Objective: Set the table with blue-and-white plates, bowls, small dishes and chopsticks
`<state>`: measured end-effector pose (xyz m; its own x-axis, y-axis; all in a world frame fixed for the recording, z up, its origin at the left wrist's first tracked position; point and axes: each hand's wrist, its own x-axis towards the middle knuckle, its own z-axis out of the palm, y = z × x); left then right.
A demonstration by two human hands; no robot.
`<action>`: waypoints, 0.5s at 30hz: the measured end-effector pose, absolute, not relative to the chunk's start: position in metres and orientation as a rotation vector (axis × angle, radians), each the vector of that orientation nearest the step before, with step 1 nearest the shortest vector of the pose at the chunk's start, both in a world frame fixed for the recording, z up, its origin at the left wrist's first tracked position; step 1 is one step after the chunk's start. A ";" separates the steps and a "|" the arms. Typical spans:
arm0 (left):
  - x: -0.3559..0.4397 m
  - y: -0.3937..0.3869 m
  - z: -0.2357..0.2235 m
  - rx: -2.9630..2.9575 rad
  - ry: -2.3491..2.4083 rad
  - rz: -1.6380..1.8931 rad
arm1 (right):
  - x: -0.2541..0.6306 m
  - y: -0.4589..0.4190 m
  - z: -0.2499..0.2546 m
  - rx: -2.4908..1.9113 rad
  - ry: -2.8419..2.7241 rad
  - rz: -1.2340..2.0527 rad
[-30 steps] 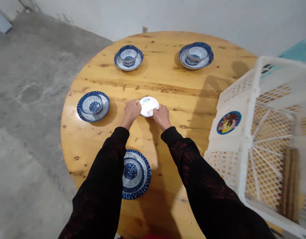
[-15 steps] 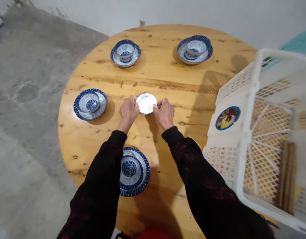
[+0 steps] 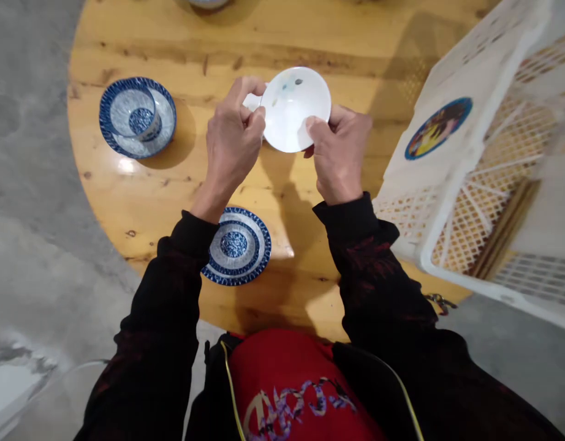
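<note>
A small white dish [image 3: 294, 116] with a leaf-like pattern is raised above the table, its inner face toward me. My right hand [image 3: 342, 147] grips its lower right rim, thumb on the face and fingers behind. On the other side my left hand [image 3: 234, 135] is closed at the left rim. Between its thumb and fingers shows another white piece [image 3: 252, 101], perhaps a second dish lying behind; most of it is hidden. Below my left wrist, a blue-and-white bowl [image 3: 233, 244] rests on a matching plate [image 3: 263, 248], partly covered by my sleeve.
The round wooden table [image 3: 172, 202] carries another patterned bowl [image 3: 134, 113] on a plate [image 3: 167, 110] at the left. A dish [image 3: 209, 3] is cut off at the top edge. At the right stands a white plastic crate [image 3: 441, 226] with brown sticks [image 3: 505, 229] inside.
My hands have lifted the white dish off the table and brought it closer, tilting its face toward me. My view has tipped downward, so the far bowls have mostly left it.
</note>
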<state>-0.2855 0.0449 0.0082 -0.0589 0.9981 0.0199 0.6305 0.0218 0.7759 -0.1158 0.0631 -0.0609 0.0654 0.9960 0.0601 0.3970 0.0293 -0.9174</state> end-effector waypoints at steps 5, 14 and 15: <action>-0.268 -0.026 0.023 1.547 1.690 0.720 | -0.094 -0.028 -0.044 -1.537 -1.325 0.884; -0.232 -0.182 -0.013 1.194 1.435 0.601 | -0.052 -0.177 -0.049 -1.785 -1.124 1.064; -0.230 -0.197 -0.023 1.149 1.420 0.570 | -0.050 -0.191 -0.055 -1.821 -1.117 1.095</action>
<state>-0.2298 -0.1970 -0.0230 0.1460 0.8758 -0.4600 0.3148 0.3997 0.8609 -0.0499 -0.1907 -0.0552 0.2620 0.9215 -0.2868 0.3054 -0.3611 -0.8811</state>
